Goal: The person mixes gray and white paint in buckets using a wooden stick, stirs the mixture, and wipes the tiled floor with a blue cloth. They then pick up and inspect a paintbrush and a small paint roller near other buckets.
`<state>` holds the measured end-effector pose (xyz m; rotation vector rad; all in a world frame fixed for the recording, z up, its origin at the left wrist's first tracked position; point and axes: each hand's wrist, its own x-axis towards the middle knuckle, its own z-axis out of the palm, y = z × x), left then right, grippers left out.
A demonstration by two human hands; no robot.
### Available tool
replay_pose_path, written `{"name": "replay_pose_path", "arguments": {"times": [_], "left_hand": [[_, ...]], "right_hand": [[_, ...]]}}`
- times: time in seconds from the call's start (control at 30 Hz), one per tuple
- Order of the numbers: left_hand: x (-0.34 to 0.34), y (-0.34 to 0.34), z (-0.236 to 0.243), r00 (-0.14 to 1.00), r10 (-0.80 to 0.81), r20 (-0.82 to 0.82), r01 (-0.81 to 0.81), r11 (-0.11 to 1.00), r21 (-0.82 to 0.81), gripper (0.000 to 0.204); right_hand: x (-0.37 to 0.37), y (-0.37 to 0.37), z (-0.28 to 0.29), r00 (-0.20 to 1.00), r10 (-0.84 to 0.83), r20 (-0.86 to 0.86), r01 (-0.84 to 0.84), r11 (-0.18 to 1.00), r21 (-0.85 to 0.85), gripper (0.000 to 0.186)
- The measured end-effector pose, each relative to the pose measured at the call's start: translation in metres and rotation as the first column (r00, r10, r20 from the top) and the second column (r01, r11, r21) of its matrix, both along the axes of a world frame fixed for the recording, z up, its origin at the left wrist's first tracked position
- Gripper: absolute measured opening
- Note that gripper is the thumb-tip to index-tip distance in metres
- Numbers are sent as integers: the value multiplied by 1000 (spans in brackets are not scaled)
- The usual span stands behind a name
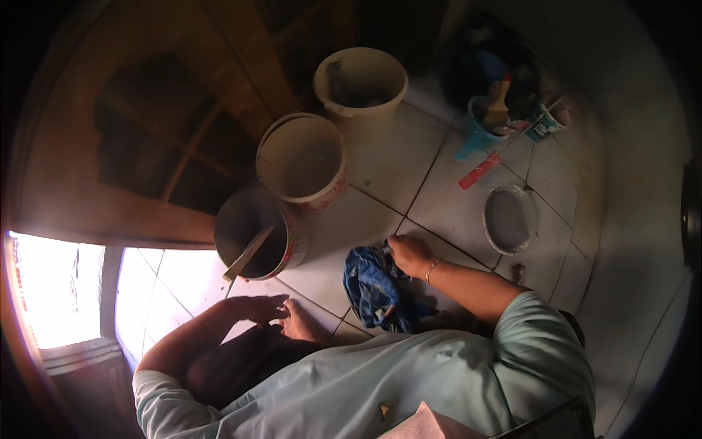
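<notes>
A crumpled blue cloth [371, 284] hangs over the tiles in front of me. My right hand [411, 256] is closed on its upper edge, and a thin bracelet circles that wrist. My left hand [262, 308] rests over my dark-clothed leg, its fingers stretched out and partly in shadow, holding nothing that I can see. Just right of those fingers shows my bare foot [301, 322]. Beyond the left hand stands a bucket [294, 245] with a dark inside, a flat wooden stick [248, 254] leaning out over its rim.
Two cream buckets [340, 167] [398, 82] stand farther off beside a wooden door [131, 212]. To the right are a teal container [477, 110] with a paintbrush [498, 106], a small tub [542, 124], a red handle [480, 170] and a round dish of grey matter [510, 219].
</notes>
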<state>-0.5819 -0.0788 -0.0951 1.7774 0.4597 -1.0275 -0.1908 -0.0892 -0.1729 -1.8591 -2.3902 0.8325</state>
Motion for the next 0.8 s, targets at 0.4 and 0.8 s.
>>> {"name": "replay_pose_path", "arguments": {"times": [0.4, 0.8], "left_hand": [[34, -11, 47, 709, 594, -380, -659, 751, -55, 53], [60, 1, 36, 748, 651, -128, -644, 759, 96, 55]], "right_hand": [[18, 177, 32, 799, -592, 105, 579, 805, 130, 69], [-29, 18, 13, 958, 287, -24, -287, 940, -187, 16]]}}
